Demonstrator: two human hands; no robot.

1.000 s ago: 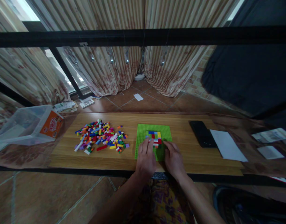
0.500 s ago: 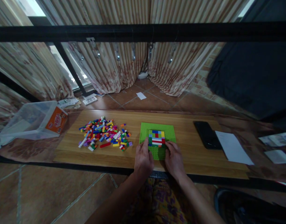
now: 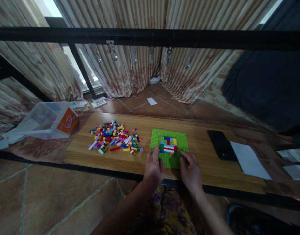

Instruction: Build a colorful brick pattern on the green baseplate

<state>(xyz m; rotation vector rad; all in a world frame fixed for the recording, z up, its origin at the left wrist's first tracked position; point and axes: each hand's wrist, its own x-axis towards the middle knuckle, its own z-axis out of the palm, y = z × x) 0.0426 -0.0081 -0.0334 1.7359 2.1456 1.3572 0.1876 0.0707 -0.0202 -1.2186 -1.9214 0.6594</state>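
A block of coloured toy bricks point(image 3: 168, 145), mostly red, white, blue and yellow, is built up on a green baseplate point(image 3: 181, 137). My left hand point(image 3: 153, 168) lies over the plate's near left edge, its fingertips at the left side of the built bricks; the fingers are stretched out and I see nothing in them. Over the plate's near right part, apart from the bricks, is my right hand point(image 3: 191, 170), thumb and forefinger apart and no brick between them.
Left of the plate a pile of loose bricks point(image 3: 115, 137) lies on the wooden board point(image 3: 140, 163). A clear plastic box point(image 3: 47, 119) stands beyond it. On the right are a black phone point(image 3: 220, 145) and a white paper sheet point(image 3: 250, 160). A black rail point(image 3: 150, 37) crosses behind.
My right hand has drawn away from the built bricks, to the right. My left hand stays beside them. The whole view has shifted a little.
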